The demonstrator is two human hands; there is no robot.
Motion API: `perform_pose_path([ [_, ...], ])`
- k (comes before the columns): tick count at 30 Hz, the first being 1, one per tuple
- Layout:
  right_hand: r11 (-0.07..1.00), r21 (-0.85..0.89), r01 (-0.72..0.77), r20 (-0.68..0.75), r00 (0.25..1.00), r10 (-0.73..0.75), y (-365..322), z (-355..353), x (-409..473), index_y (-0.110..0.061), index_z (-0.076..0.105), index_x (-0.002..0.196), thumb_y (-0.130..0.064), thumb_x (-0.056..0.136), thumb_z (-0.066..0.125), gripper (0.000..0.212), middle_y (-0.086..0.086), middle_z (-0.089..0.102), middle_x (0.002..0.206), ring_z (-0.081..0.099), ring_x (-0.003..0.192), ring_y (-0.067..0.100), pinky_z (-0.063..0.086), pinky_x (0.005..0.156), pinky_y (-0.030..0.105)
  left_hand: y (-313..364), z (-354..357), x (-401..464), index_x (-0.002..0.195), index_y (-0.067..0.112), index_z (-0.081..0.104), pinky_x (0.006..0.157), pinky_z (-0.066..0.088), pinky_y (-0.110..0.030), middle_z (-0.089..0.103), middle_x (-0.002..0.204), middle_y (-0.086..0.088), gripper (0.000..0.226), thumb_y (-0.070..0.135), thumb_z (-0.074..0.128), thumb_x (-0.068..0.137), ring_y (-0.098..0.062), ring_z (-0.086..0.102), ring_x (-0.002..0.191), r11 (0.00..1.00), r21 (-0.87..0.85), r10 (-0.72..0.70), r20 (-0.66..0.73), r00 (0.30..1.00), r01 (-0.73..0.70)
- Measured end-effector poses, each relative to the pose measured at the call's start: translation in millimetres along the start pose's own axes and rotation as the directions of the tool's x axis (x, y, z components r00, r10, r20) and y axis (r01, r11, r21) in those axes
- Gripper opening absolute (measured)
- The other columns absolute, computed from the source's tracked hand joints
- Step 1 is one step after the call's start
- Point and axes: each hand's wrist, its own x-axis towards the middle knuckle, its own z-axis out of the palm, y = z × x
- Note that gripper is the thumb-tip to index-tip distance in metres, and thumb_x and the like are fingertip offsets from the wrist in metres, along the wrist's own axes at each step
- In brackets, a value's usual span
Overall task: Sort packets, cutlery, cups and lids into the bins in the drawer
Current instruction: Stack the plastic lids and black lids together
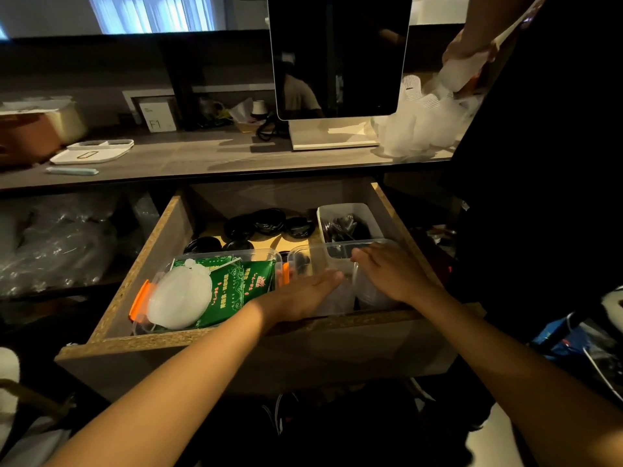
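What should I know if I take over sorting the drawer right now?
Left hand: open, fingers straight, grip on nothing, over the front clear bin.
Right hand: open, resting on the clear bin beside it; what is under the palm is hidden.
Done: green packets and a white pouch lie in the orange-clipped bin; cutlery sits in the white back bin.
Left: black lids lie loose on the drawer floor; clear cups wait on the counter, where another person's hand is busy.
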Motion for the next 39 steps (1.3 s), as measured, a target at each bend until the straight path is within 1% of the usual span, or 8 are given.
perform_pose_path([
  [5,0.988,0.145,0.044,-0.129,0.991,-0.025,-17.5,-11.4,-0.1,-0.021,0.055,0.074,-0.033,0.105,0.031,0.041,-0.001,0.056,0.069,0.055,0.065,0.012,0.042,0.065,0.032,2.4,-9.0,-4.9,0.155,0.041,0.024,0.12,0.02,-0.046,0.024,0.164,0.005,0.078,0.079,0.011,0.088,-0.02,0.021,0.151,0.924,-0.363,0.034,-0.233,0.972,-0.12],
  [8,0.939,0.317,0.13,-0.308,0.951,-0.028,-46.1,-18.6,4.3,-0.015,0.066,0.101,-0.025,0.103,0.033,0.035,0.003,0.067,0.091,0.063,0.081,0.013,0.049,0.071,0.026,21.1,-32.1,-12.5,0.142,0.032,0.045,0.11,0.037,-0.033,0.045,0.15,0.002,0.058,0.061,0.017,0.102,-0.011,0.042,0.136,0.814,-0.517,0.015,-0.438,0.899,-0.266],
  [11,0.892,0.417,0.177,-0.322,0.946,-0.037,-75.2,-22.4,18.9,-0.011,0.063,0.118,-0.024,0.105,0.031,0.037,0.002,0.062,0.107,0.06,0.102,0.016,0.043,0.078,0.013,30.4,-66.0,-24.8,0.136,0.027,0.053,0.109,0.043,-0.039,0.051,0.144,-0.001,0.049,0.05,0.02,0.107,-0.015,0.049,0.131,0.777,-0.524,-0.016,-0.57,0.821,-0.348],
  [17,0.749,0.619,0.237,-0.332,0.943,-0.024,-127.3,-15.8,67.5,-0.012,0.069,0.106,-0.032,0.104,0.036,0.038,0.005,0.068,0.101,0.059,0.082,0.004,0.043,0.072,0.009,14.0,-130.8,-48.8,0.121,0.028,0.06,0.096,0.054,-0.043,0.059,0.131,-0.003,0.039,0.04,0.025,0.108,-0.018,0.059,0.118,0.782,-0.473,-0.053,-0.7,0.712,-0.407],
  [21,0.713,0.686,0.145,-0.275,0.959,0.07,-149.4,3.9,117.2,-0.019,0.069,0.099,-0.035,0.104,0.032,0.04,0.0,0.069,0.101,0.062,0.098,0.013,0.049,0.09,0.035,-21.9,-173.5,-50.5,0.122,0.024,0.06,0.092,0.055,-0.042,0.061,0.125,-0.002,0.037,0.037,0.028,0.109,-0.018,0.061,0.114,0.811,-0.468,-0.09,-0.693,0.715,-0.351],
  [27,0.693,0.713,-0.107,-0.077,0.97,0.229,-150.7,54.6,197.9,-0.014,0.068,0.097,-0.034,0.102,0.038,0.036,0.006,0.068,0.099,0.061,0.096,0.02,0.047,0.086,0.039,-100.1,-210.9,-16.7,0.115,0.023,0.061,0.089,0.053,-0.04,0.062,0.121,-0.005,0.034,0.036,0.031,0.108,-0.027,0.06,0.118,0.812,-0.546,-0.193,-0.584,0.788,-0.206],
  [35,0.849,0.453,-0.272,0.128,0.962,0.24,-116.5,122.2,291.4,-0.009,0.067,0.112,-0.039,0.087,0.07,0.039,0.005,0.07,0.102,0.065,0.092,0.019,0.049,0.071,0.028,-176.2,-223.3,57.2,0.113,0.023,0.061,0.094,0.049,-0.042,0.063,0.122,-0.007,0.036,0.042,0.031,0.108,-0.023,0.061,0.112,0.736,-0.674,-0.333,-0.445,0.831,-0.066],
  [39,0.902,0.219,-0.371,0.223,0.92,0.324,-89.6,141.7,323.6,-0.003,0.059,0.115,-0.042,0.083,0.074,0.053,0.012,0.064,0.108,0.063,0.101,0.027,0.054,0.084,0.038,-194.3,-227.2,89.3,0.115,0.024,0.06,0.092,0.049,-0.041,0.063,0.119,-0.003,0.036,0.043,0.031,0.108,-0.022,0.06,0.112,0.734,-0.678,-0.359,-0.426,0.83,-0.031],
])
